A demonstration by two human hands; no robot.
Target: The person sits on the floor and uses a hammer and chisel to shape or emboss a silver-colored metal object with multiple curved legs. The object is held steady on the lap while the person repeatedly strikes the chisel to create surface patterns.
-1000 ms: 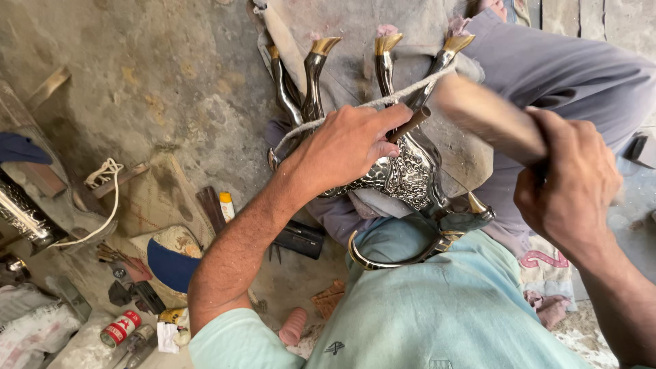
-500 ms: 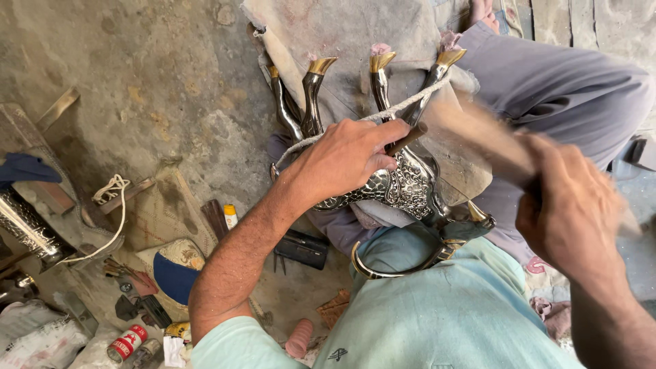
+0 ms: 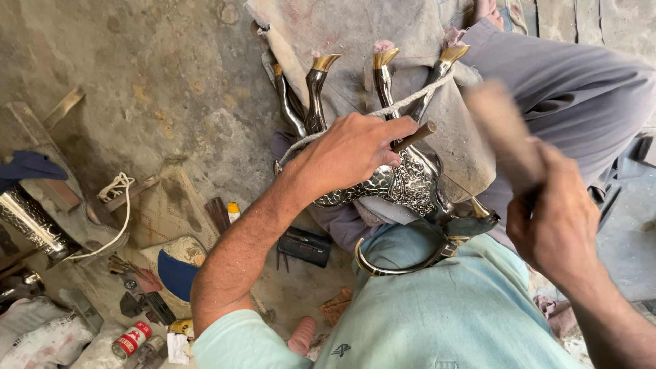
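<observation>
Left hand (image 3: 355,154) pins a slim punch (image 3: 413,137) onto the embossed silver vessel (image 3: 403,184) roped across the lap; right hand (image 3: 553,225) clenches a blurred wooden mallet (image 3: 502,130) (probably raised); much patterning shows, the curved handle (image 3: 396,266) plain.

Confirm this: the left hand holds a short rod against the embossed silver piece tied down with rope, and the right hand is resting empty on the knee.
Not quite. In the head view the right hand is raised, gripping a blurred wooden mallet. The left hand, rod, silver piece and rope are as said.
</observation>
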